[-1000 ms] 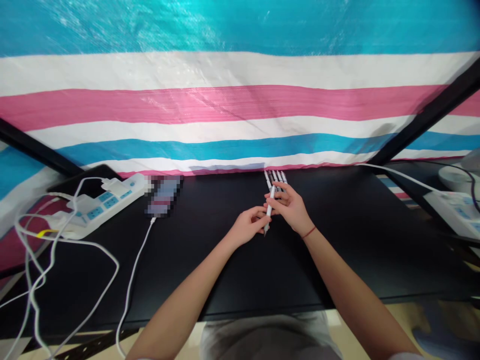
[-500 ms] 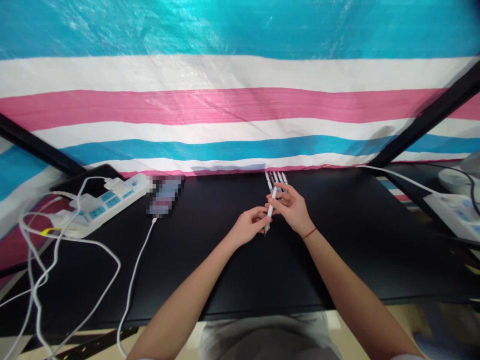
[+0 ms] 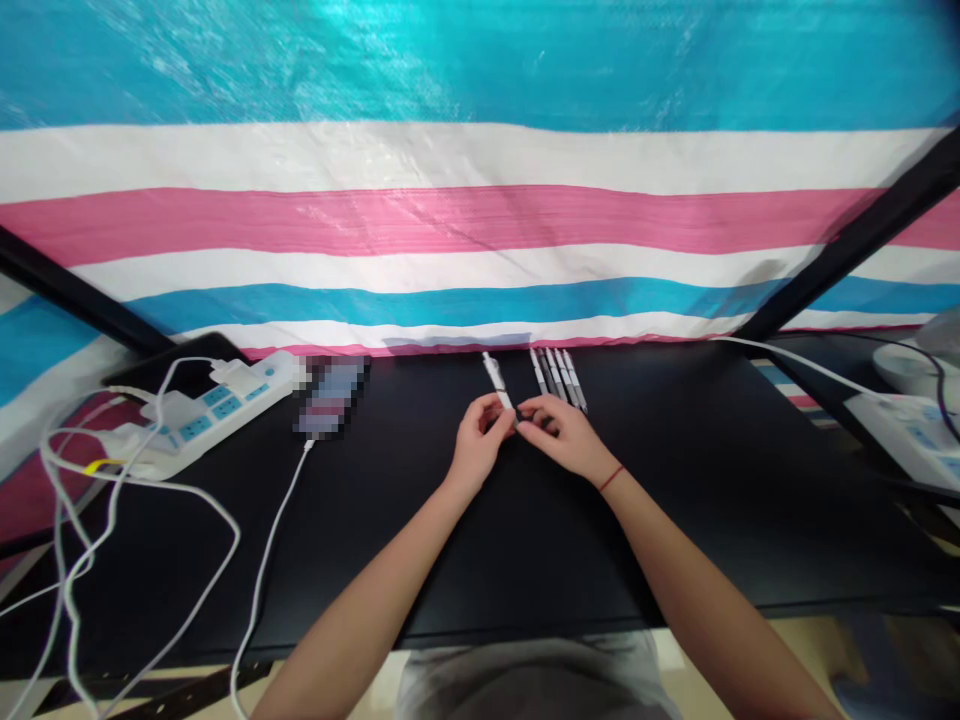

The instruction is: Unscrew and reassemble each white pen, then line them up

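My left hand [image 3: 478,445] is closed around a white pen [image 3: 494,372], gripping it low on its barrel. The pen slants, with its clip end pointing up and away towards the back. Its dark lower end shows only in part between my two hands. My right hand [image 3: 564,435], with a red string at the wrist, has thumb and fingers pinched at that dark end. Several white and grey pens [image 3: 559,375] lie side by side in a row just behind my right hand.
The black table [image 3: 420,560] holds a power strip [image 3: 225,410] with white cables at left and a blurred phone [image 3: 331,395] on a charging cable. Another power strip [image 3: 911,430] is at the right. A striped sheet [image 3: 480,215] hangs behind, between black frame bars.
The pen has moved left, away from the row, and now tilts the other way, clip end to the upper left. My right hand has shifted from its upper part to its lower end.
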The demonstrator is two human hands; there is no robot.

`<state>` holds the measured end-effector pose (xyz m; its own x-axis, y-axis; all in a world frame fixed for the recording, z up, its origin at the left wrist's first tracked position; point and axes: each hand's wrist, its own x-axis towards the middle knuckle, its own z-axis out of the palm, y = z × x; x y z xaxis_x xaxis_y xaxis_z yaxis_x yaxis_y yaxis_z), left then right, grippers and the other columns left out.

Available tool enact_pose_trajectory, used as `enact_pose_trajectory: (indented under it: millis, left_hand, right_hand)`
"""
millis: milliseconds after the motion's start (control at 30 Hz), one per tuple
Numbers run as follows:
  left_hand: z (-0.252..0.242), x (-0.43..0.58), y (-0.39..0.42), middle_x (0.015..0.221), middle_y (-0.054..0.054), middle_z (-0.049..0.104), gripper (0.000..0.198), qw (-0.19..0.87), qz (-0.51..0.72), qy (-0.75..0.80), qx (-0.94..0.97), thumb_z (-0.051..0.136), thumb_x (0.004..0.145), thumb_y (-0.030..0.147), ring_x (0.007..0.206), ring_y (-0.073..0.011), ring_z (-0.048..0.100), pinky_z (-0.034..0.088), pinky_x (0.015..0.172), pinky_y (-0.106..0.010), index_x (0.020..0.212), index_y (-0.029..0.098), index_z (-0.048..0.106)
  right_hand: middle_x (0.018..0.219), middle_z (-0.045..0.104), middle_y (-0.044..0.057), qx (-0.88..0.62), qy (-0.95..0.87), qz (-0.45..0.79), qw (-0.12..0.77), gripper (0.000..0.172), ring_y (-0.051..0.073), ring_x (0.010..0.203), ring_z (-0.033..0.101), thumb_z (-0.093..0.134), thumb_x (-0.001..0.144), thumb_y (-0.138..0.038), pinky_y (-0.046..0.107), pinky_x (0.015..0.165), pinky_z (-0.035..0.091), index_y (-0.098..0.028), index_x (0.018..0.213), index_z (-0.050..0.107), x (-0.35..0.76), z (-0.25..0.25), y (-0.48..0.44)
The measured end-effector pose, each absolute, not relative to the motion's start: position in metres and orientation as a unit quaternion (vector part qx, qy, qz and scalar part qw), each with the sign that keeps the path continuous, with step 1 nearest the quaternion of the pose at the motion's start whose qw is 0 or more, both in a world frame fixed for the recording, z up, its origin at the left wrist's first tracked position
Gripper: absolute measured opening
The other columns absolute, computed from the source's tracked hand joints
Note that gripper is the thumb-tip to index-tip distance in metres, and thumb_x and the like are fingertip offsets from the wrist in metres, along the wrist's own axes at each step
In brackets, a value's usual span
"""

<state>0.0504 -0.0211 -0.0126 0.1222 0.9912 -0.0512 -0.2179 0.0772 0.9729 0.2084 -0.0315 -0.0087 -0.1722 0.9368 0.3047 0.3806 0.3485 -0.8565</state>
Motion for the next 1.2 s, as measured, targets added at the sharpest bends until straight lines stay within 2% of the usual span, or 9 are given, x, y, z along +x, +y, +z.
enact_pose_trajectory:
  millis: [100, 233, 367, 467, 633, 900, 1033, 1133, 1200]
  left_hand:
    - [-0.013, 0.048, -0.018, 0.088, 0.002, 0.055, 0.031, 0.596, 0.51, 0.428, 0.45, 0.071, 0.072, 0.036, 0.077, -0.0096, 0.057, 0.053, 0.071, -0.024, 0.093, 0.02, 0.057]
    - [-0.017, 0.048, -0.017, 0.087, 0.002, 0.054, 0.037, 0.61, 0.479, 0.404, 0.485, 0.068, 0.075, 0.037, 0.078, -0.01, 0.058, 0.055, 0.077, -0.028, 0.106, 0.021, 0.056]
    - [-0.023, 0.047, -0.015, 0.088, -0.001, 0.054, 0.037, 0.553, 0.458, 0.41, 0.563, 0.06, 0.082, 0.038, 0.08, -0.013, 0.059, 0.056, 0.075, -0.031, 0.114, 0.021, 0.055]
    - [-0.026, 0.042, -0.012, 0.087, -0.003, 0.057, 0.03, 0.478, 0.428, 0.43, 0.635, 0.056, 0.085, 0.034, 0.08, -0.014, 0.058, 0.056, 0.072, -0.029, 0.111, 0.02, 0.058]
    - [-0.029, 0.038, -0.01, 0.088, -0.004, 0.062, 0.026, 0.419, 0.402, 0.45, 0.678, 0.051, 0.087, 0.031, 0.079, -0.0146, 0.061, 0.055, 0.071, -0.029, 0.106, 0.019, 0.062]
    - [-0.022, 0.039, -0.012, 0.089, -0.003, 0.065, 0.02, 0.325, 0.385, 0.45, 0.737, 0.05, 0.087, 0.027, 0.074, -0.0133, 0.06, 0.05, 0.069, -0.027, 0.097, 0.02, 0.065]
    - [-0.016, 0.033, -0.01, 0.076, -0.001, 0.063, 0.016, 0.235, 0.357, 0.46, 0.778, 0.05, 0.086, 0.026, 0.07, -0.0142, 0.056, 0.045, 0.07, -0.028, 0.082, 0.019, 0.064]
    - [-0.015, 0.027, -0.007, 0.065, 0.0, 0.058, 0.024, 0.168, 0.316, 0.489, 0.796, 0.05, 0.086, 0.031, 0.069, -0.0158, 0.053, 0.041, 0.069, -0.029, 0.067, 0.019, 0.058]
    - [-0.015, 0.025, -0.005, 0.064, 0.0, 0.057, 0.027, 0.154, 0.292, 0.504, 0.798, 0.048, 0.087, 0.032, 0.068, -0.0159, 0.052, 0.039, 0.069, -0.029, 0.065, 0.019, 0.057]
  right_hand:
    - [0.087, 0.062, 0.004, -0.47, -0.754, 0.258, 0.38, 0.019, 0.013, 0.068, 0.055, 0.056, 0.085, -0.031, 0.026, 0.06, 0.047, -0.019, 0.099, 0.062, 0.201, -0.009, -0.034]
    - [0.078, 0.063, 0.003, -0.509, -0.729, 0.228, 0.396, 0.014, 0.014, 0.067, 0.056, 0.052, 0.086, -0.028, 0.024, 0.061, 0.044, -0.018, 0.087, 0.062, 0.204, -0.005, -0.032]
    - [0.071, 0.064, 0.002, -0.614, -0.637, 0.167, 0.435, 0.021, 0.014, 0.065, 0.059, 0.051, 0.086, -0.033, 0.024, 0.063, 0.042, -0.018, 0.079, 0.063, 0.24, 0.001, -0.023]
    - [0.059, 0.061, 0.002, -0.716, -0.563, 0.105, 0.399, 0.03, 0.016, 0.058, 0.056, 0.05, 0.086, -0.04, 0.026, 0.06, 0.038, -0.018, 0.07, 0.062, 0.269, 0.001, -0.017]
    - [0.075, 0.069, 0.007, -0.8, -0.474, 0.064, 0.361, 0.027, 0.02, 0.071, 0.062, 0.047, 0.086, -0.039, 0.027, 0.064, 0.037, -0.018, 0.08, 0.064, 0.287, -0.01, -0.01]
    - [0.077, 0.066, 0.005, -0.816, -0.529, 0.085, 0.217, 0.023, 0.019, 0.071, 0.059, 0.048, 0.082, -0.036, 0.027, 0.059, 0.033, -0.021, 0.076, 0.064, 0.282, -0.018, -0.008]
    - [0.076, 0.064, 0.005, -0.807, -0.547, 0.084, 0.206, 0.024, 0.019, 0.071, 0.058, 0.048, 0.082, -0.037, 0.026, 0.058, 0.033, -0.021, 0.079, 0.065, 0.282, -0.017, -0.009]
    - [0.076, 0.064, 0.004, -0.806, -0.544, 0.089, 0.214, 0.025, 0.019, 0.071, 0.058, 0.048, 0.082, -0.038, 0.026, 0.058, 0.033, -0.021, 0.081, 0.066, 0.282, -0.017, -0.01]
    - [0.076, 0.064, 0.005, -0.802, -0.549, 0.093, 0.216, 0.025, 0.019, 0.071, 0.057, 0.047, 0.082, -0.037, 0.026, 0.058, 0.033, -0.021, 0.082, 0.067, 0.282, -0.018, -0.01]
